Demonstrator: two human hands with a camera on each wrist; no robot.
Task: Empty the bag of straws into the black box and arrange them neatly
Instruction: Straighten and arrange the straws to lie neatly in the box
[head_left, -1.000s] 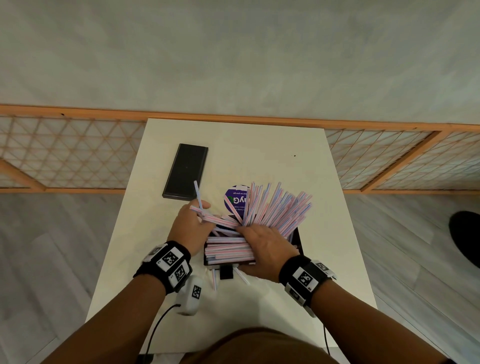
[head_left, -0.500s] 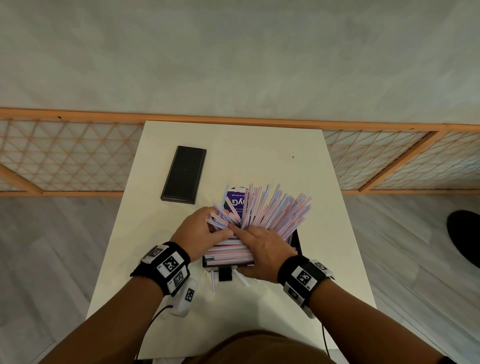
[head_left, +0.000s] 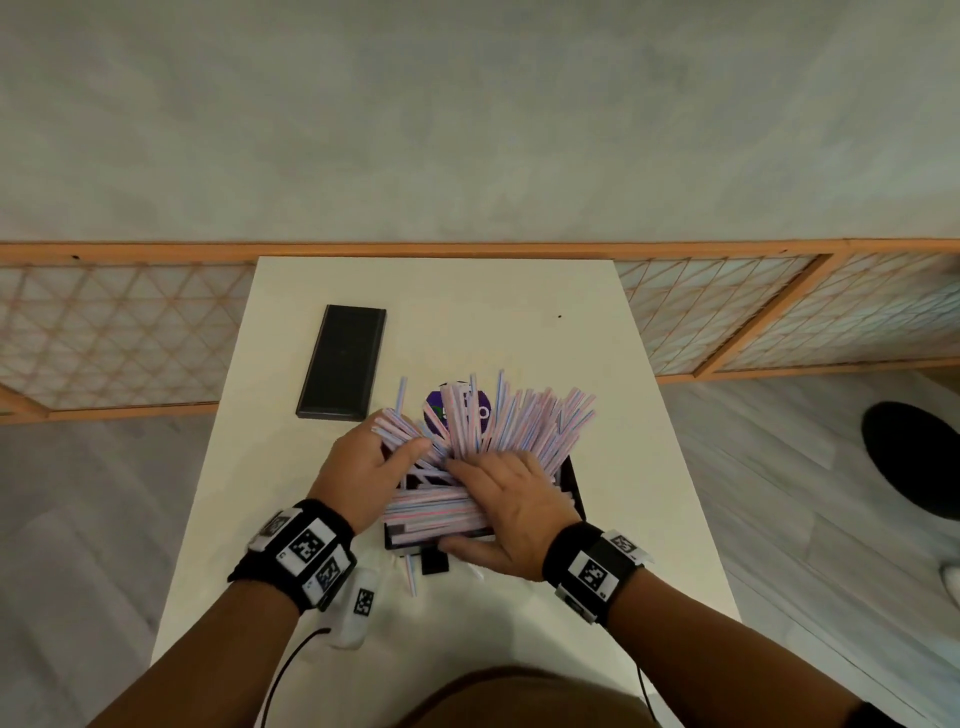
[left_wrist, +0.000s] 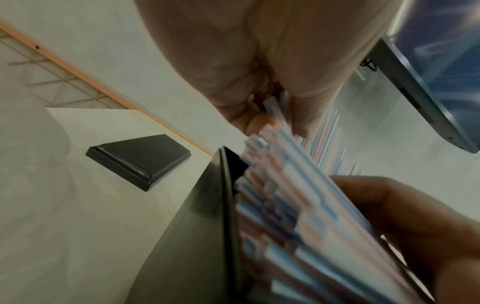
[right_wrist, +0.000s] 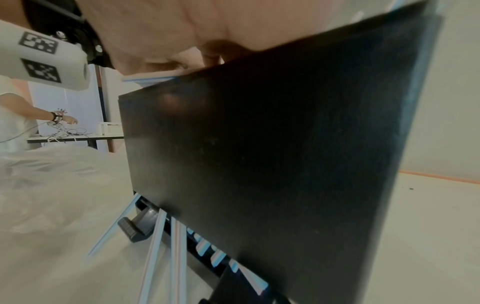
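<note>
The black box (head_left: 570, 486) stands on the white table (head_left: 467, 312), heaped with pink, blue and white striped straws (head_left: 524, 418). Some lie flat across it, others fan up and out past its far side. My left hand (head_left: 363, 467) grips a small bunch of straws (head_left: 400, 423) at the box's left side. In the left wrist view its fingers (left_wrist: 233, 92) curl round those straws (left_wrist: 275, 123) above the box wall (left_wrist: 205, 226). My right hand (head_left: 514, 499) lies flat on the pile, thumb at the box's near edge. The bag's purple label (head_left: 436, 410) shows under the fan.
A black lid (head_left: 343, 364) lies on the table's left, far of the box. A few loose straws (head_left: 410, 571) and a small black piece (head_left: 434, 564) lie in front of the box. A low wooden lattice screen (head_left: 119, 332) stands behind the table.
My left hand has carried its loose bunch of straws rightward from the box's left edge into the fanned pile. My right hand has stayed on the straws.
</note>
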